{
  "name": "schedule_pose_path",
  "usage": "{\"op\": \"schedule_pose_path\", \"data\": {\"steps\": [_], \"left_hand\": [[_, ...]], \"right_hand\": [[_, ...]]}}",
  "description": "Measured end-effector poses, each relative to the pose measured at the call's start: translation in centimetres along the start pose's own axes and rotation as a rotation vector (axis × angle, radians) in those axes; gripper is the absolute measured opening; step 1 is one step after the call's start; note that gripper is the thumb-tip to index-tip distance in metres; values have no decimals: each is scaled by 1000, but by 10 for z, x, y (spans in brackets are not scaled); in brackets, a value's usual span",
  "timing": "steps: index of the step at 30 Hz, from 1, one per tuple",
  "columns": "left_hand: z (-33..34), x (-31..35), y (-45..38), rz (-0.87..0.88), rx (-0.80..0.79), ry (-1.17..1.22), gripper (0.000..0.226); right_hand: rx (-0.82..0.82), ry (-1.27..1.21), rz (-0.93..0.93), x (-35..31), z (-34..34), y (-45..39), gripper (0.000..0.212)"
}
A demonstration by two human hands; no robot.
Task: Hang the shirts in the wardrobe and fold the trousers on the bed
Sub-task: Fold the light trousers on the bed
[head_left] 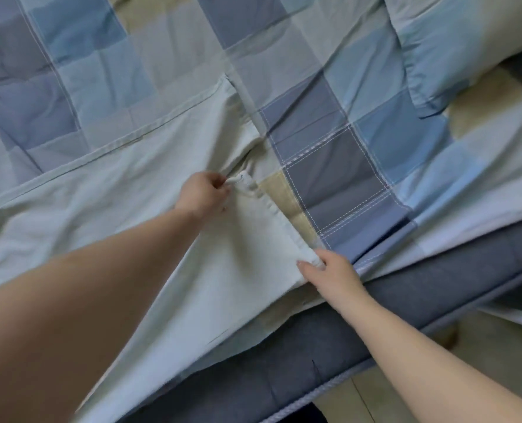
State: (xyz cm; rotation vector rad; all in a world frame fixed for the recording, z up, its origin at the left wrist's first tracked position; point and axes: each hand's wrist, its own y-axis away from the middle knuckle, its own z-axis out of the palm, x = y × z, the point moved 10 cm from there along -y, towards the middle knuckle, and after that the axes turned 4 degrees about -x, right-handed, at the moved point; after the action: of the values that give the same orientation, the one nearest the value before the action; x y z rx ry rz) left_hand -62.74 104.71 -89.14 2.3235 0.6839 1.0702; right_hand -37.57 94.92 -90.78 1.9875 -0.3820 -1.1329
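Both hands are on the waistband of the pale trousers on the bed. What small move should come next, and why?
Probably pull the waistband taut and flat. The left hand pinches its far end, the right hand grips its near end at the bed edge, and the trousers still show creases near the waist, so they are not ready to fold.

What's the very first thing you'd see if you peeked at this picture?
Pale trousers spread over the checked blue bedspread, filling the middle. The left hand pinches the waistband's far end and the right hand holds its near end by the bed's edge. A pillow sits top right.
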Motion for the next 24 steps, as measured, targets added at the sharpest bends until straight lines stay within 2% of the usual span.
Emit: {"op": "schedule_pose_path", "data": {"steps": [4,6,9,12,16,18,21,24], "left_hand": [[13,60,-9,152,-32,-100,14],[34,78,-13,174,-93,-120,15],[54,78,-17,129,-132,-97,11],[59,54,-16,83,-157,-32,31],[31,7,10,53,-64,-12,33],[15,-24,29,24,-34,-26,30],[-13,-78,57,-56,1,-43,28],[-40,-115,70,-82,31,-99,26]], "right_hand": [[285,-219,-32,23,-69,12,19],[276,-290,-8,35,-78,11,14],[238,-255,37,50,-77,5,15],[265,-269,80,68,-74,-1,12],[450,-155,77,70,-83,20,32],[511,-121,22,54,-80,39,30],[459,-144,-65,24,-53,46,19],[384,-102,-189,-31,-31,25,17]]}}
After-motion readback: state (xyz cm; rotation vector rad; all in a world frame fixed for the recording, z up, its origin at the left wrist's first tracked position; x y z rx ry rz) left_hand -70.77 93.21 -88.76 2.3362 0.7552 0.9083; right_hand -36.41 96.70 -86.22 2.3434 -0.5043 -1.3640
